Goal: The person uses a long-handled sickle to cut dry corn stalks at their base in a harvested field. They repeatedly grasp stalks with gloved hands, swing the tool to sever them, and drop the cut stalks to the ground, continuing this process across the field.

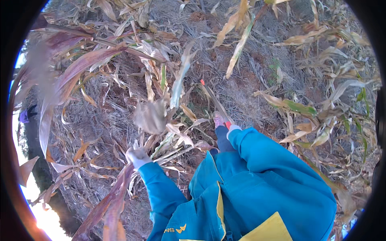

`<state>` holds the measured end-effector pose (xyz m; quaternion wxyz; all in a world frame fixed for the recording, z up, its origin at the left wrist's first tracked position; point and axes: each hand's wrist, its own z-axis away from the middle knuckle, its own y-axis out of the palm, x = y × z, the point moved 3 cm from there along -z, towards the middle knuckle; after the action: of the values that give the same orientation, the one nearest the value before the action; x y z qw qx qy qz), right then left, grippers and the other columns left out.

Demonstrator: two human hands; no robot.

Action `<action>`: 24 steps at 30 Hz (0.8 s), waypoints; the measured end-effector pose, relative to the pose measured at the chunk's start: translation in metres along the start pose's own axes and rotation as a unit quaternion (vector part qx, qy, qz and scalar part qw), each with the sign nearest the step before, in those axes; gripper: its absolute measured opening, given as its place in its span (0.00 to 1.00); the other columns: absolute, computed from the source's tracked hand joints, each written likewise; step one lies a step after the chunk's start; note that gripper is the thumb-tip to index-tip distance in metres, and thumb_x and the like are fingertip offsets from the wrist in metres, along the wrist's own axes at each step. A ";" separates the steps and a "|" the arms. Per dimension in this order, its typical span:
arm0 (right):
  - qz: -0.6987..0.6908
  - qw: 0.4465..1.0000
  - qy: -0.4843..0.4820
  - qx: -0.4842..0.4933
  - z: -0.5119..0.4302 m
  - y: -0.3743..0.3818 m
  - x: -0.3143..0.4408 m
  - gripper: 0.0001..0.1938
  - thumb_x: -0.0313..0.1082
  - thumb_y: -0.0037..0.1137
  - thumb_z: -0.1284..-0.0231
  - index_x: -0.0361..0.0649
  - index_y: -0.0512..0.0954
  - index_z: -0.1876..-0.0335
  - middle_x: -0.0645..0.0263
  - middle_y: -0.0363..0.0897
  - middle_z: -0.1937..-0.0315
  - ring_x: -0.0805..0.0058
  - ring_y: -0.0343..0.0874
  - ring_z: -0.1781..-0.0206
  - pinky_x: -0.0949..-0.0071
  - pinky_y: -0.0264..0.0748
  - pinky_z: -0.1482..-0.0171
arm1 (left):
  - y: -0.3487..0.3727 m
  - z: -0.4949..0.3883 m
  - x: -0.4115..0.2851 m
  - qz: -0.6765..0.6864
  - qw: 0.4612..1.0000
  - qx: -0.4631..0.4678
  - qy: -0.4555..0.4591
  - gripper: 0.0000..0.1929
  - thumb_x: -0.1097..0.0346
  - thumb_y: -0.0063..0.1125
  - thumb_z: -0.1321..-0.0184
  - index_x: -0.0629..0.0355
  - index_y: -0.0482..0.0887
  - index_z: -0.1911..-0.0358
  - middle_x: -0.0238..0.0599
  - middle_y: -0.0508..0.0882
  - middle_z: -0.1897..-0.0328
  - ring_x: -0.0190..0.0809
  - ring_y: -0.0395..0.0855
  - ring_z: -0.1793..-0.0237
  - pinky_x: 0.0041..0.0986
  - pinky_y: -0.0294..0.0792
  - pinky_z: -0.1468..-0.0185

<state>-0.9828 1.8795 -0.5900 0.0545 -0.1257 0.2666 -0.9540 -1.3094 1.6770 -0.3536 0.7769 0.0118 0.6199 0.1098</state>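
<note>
My left hand (138, 157), in a light glove, is closed around dry corn stalks and leaves at the lower left. Purplish dry leaves (113, 198) hang from it toward the bottom edge, and a blurred pale clump (150, 117), perhaps a husked ear, stands just above it. My right hand (233, 130), partly hidden by the blue sleeve, holds a long thin tool (215, 101) by its red handle part. The tool points up and left, with an orange-red tip over the ground. Its exact kind cannot be told.
Standing dry corn plants (304, 111) are on the right, and a long purplish stalk (105, 43) arches across the upper left. Dry leaves and straw litter the reddish soil (244, 79). My pink shoe (218, 119) shows beside the tool. Bright sky lies at the lower left rim.
</note>
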 end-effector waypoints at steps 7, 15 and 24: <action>-0.035 0.997 0.034 -0.059 0.059 -0.014 -0.006 0.17 0.39 0.52 0.60 0.37 0.75 0.63 0.48 0.74 0.64 0.53 0.73 0.58 0.65 0.70 0.55 | -0.064 -0.040 -0.035 0.101 0.986 0.120 -0.051 0.08 0.61 0.43 0.41 0.56 0.72 0.73 0.23 0.53 0.95 0.27 0.47 0.92 0.23 0.51 0.85; -0.318 0.937 0.089 -0.116 -0.024 0.010 0.033 0.10 0.29 0.53 0.55 0.38 0.69 0.65 0.56 0.72 0.78 0.62 0.73 0.80 0.61 0.65 0.81 | 0.034 -0.036 -0.079 0.060 0.955 0.289 0.003 0.08 0.63 0.43 0.41 0.59 0.71 0.71 0.25 0.57 0.93 0.27 0.49 0.93 0.22 0.48 0.86; -0.364 0.923 0.098 -0.075 -0.004 -0.002 0.001 0.11 0.28 0.54 0.58 0.33 0.68 0.68 0.58 0.67 0.89 0.65 0.69 0.88 0.65 0.61 0.87 | 0.196 -0.064 -0.065 -0.155 0.883 0.408 0.171 0.18 0.73 0.43 0.45 0.62 0.63 0.49 0.40 0.73 0.61 0.35 0.71 0.59 0.25 0.63 0.53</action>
<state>-0.9855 1.8828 -0.5925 -0.3331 -0.1235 0.2772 -0.8927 -1.4157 1.8488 -0.2754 0.5927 0.2132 0.7267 -0.2742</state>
